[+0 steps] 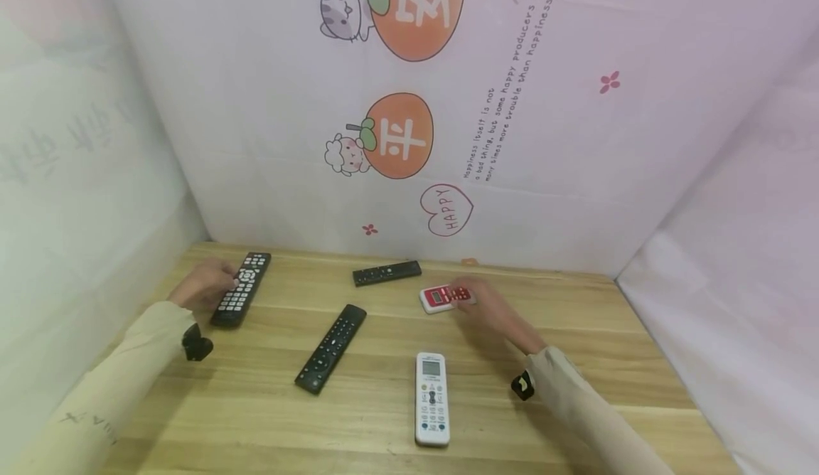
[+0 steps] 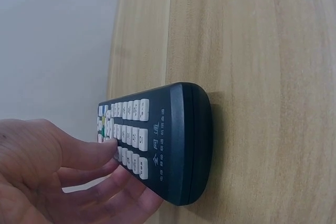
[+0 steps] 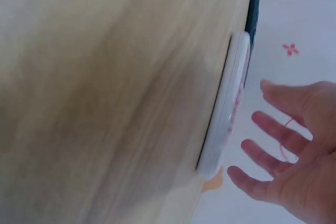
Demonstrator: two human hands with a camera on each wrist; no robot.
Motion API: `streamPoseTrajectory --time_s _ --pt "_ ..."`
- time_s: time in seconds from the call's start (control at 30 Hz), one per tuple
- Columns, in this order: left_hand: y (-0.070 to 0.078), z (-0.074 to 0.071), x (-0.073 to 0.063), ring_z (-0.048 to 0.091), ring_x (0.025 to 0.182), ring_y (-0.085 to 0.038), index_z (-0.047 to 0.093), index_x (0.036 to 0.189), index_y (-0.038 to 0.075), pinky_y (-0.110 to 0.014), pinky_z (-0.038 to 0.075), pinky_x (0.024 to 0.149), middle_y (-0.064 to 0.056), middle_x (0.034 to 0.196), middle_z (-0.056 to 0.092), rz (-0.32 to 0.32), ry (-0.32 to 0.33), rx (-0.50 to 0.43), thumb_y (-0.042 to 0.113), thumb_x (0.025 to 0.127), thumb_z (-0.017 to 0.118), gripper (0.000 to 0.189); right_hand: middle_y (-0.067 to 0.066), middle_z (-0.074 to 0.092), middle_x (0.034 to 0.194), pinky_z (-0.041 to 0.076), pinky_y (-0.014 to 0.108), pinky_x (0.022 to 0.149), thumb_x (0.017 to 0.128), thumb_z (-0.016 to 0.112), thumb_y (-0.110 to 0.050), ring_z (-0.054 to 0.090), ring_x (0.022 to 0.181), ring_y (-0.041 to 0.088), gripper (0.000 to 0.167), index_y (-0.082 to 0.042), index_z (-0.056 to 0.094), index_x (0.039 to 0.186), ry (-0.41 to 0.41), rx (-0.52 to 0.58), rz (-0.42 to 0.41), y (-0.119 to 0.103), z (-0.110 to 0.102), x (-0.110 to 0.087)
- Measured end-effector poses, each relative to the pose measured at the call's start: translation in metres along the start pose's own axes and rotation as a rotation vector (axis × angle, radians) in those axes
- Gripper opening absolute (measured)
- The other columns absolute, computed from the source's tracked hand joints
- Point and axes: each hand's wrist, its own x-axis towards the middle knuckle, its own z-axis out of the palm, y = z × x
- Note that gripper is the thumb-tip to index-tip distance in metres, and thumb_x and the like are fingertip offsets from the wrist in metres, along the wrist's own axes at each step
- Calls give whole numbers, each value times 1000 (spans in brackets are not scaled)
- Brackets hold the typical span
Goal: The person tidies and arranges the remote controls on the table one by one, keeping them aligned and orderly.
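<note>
At the left of the head view, my left hand holds a black remote control with white buttons. In the left wrist view its thumb lies over the buttons and the other fingers are along the side of the remote. My right hand is over a red and white remote control near the back of the table. The right wrist view shows that hand with spread fingers, apart from the white edge of this remote.
A small black remote lies at the back middle. A longer black remote lies slanted in front of it, and a white remote with a screen is nearer the front. White printed sheets wall the wooden table behind and at both sides.
</note>
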Motion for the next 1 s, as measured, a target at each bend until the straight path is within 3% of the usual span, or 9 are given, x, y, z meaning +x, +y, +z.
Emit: streamPoseTrajectory --time_s 0.13,0.27,0.4,0.67,0.8,1.0 --pt "5 0 -3 64 91 -34 41 135 -29 -42 63 75 -34 107 61 7 -6 10 -1 94 55 51 26 70 123 52 61 104 92 72 5 66 115 44 34 9 67 125 -13 -2 -37 6 0 3" --pt "9 -1 -4 64 95 -36 41 135 -28 -44 63 77 -35 111 60 -8 -14 1 -1 95 54 50 25 70 126 51 60 106 94 71 2 65 118 42 34 7 67 127 -32 2 -13 9 2 7" --pt "10 -1 -4 63 99 -38 40 136 -27 -45 62 79 -37 115 58 -15 -17 -7 -1 96 53 50 22 71 126 51 58 107 95 71 -1 66 119 39 32 4 68 126 -40 -16 7 12 3 15" --pt "10 -1 -2 64 98 -39 41 136 -27 -44 62 78 -37 116 59 -12 -7 19 0 96 53 50 21 73 122 51 57 107 92 75 -2 67 117 39 31 5 71 122 -91 -93 -28 16 1 26" --pt "12 -1 -2 64 99 -40 41 136 -27 -46 62 79 -37 115 59 -13 -4 22 -1 95 53 50 21 71 126 50 57 109 88 79 -2 65 119 40 38 3 70 124 -128 -172 -17 11 -2 28" --pt "10 -2 -5 64 96 -39 41 134 -28 -46 62 79 -36 111 60 -12 -6 44 -2 94 53 49 20 67 133 45 60 111 85 85 -15 61 120 39 49 -1 69 130 -196 -244 24 3 -1 30"
